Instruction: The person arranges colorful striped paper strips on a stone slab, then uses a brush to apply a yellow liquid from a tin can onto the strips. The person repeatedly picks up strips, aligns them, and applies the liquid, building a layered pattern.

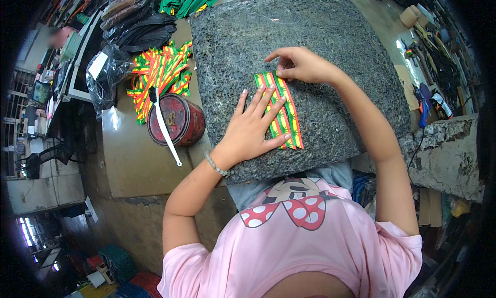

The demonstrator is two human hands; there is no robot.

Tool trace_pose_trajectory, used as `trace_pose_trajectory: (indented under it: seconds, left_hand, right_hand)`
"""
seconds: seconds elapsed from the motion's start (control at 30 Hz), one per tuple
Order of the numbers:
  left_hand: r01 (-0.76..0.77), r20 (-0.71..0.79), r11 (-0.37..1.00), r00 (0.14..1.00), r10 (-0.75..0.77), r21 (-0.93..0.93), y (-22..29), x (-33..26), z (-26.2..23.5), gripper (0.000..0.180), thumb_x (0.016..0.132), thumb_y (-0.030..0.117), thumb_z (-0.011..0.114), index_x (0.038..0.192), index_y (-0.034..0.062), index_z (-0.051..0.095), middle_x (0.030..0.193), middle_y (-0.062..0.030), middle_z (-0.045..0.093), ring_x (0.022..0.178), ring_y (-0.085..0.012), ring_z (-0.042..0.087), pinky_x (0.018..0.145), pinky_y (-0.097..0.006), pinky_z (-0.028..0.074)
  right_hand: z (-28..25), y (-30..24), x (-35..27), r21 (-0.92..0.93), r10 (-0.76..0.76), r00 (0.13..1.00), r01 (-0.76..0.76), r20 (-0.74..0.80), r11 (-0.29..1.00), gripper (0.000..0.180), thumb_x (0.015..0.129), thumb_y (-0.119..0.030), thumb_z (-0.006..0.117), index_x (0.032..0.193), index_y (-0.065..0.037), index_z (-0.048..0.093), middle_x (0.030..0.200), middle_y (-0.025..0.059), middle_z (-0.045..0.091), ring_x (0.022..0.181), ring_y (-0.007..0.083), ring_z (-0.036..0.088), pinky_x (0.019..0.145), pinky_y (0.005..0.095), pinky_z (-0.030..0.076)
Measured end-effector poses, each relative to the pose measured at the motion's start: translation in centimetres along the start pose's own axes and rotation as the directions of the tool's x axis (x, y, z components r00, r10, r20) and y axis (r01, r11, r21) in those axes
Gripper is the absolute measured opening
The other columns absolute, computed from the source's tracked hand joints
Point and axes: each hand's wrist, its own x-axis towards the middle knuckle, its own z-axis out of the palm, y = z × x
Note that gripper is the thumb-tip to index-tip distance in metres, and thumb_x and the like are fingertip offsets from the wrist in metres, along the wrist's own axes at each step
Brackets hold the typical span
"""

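Several striped strips [281, 112] in red, yellow and green, with dark leaf-like shapes, lie side by side on a large dark, rough-surfaced block [243, 34]. My left hand [250, 123] rests flat across them, fingers spread and thumb near their close end. At their far end is my right hand [305, 65], its index finger crooked out to the left. The thumb and other fingers of that hand are bent together at the strips' edge; whatever may be between them is too small to make out.
Left of the block stands a round red tin [194, 123] with a white-handled brush [166, 132] across its top. A pile of similar strips [163, 73] lies behind it. Black plastic-wrapped bundles [111, 73] and green cloth [199, 1] sit farther back. Tools [424, 104] lie at right.
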Motion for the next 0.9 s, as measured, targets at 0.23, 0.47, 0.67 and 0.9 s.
trace_pose_trajectory:
  seconds: [0.23,0.47,0.67,0.9]
  left_hand:
    - [-0.015,-0.007,0.999,1.000,0.015,0.028,0.1,0.1,-0.2,0.078,0.092,0.061,0.056,0.157,0.0210,0.037,0.163,-0.0184,0.027,0.151,-0.0372,0.026,0.121,-0.059,0.016]
    - [-0.026,-0.023,1.000,0.999,0.027,0.016,0.2,0.0,-0.2,0.076,0.092,0.061,0.056,0.156,0.0221,0.039,0.162,-0.0196,0.028,0.150,-0.0388,0.028,0.121,-0.059,0.017]
    - [-0.010,-0.020,1.000,1.000,0.010,-0.008,0.1,0.1,-0.3,0.078,0.092,0.061,0.056,0.156,0.0198,0.038,0.162,-0.0196,0.029,0.149,-0.0391,0.029,0.121,-0.058,0.017]
    - [-0.011,0.001,1.000,1.000,0.011,0.003,0.1,0.1,-0.2,0.080,0.092,0.062,0.056,0.157,0.0192,0.036,0.163,-0.0183,0.027,0.151,-0.0378,0.026,0.121,-0.059,0.016]
  right_hand:
    - [0.3,0.0,0.1,0.021,-0.029,0.999,0.029,-0.023,0.999,0.042,0.086,-0.006,0.070,0.127,-0.004,0.065,0.087,0.0085,0.070,0.081,0.0173,0.067,0.078,0.0341,0.055]
    - [0.7,0.5,0.0,0.061,-0.008,0.999,0.011,-0.052,0.998,0.039,0.085,-0.005,0.069,0.124,-0.004,0.066,0.085,0.0079,0.070,0.081,0.0171,0.068,0.078,0.0341,0.055]
    - [1.4,0.8,0.2,0.102,0.051,0.992,-0.038,-0.120,0.994,0.034,0.092,-0.004,0.067,0.126,-0.003,0.064,0.083,0.0034,0.065,0.071,0.0096,0.063,0.065,0.0273,0.056]
    - [1.5,0.9,0.0,0.114,0.036,0.989,-0.019,-0.145,0.993,0.031,0.088,-0.005,0.066,0.119,-0.004,0.070,0.083,0.0077,0.069,0.069,0.0128,0.067,0.065,0.0302,0.056]
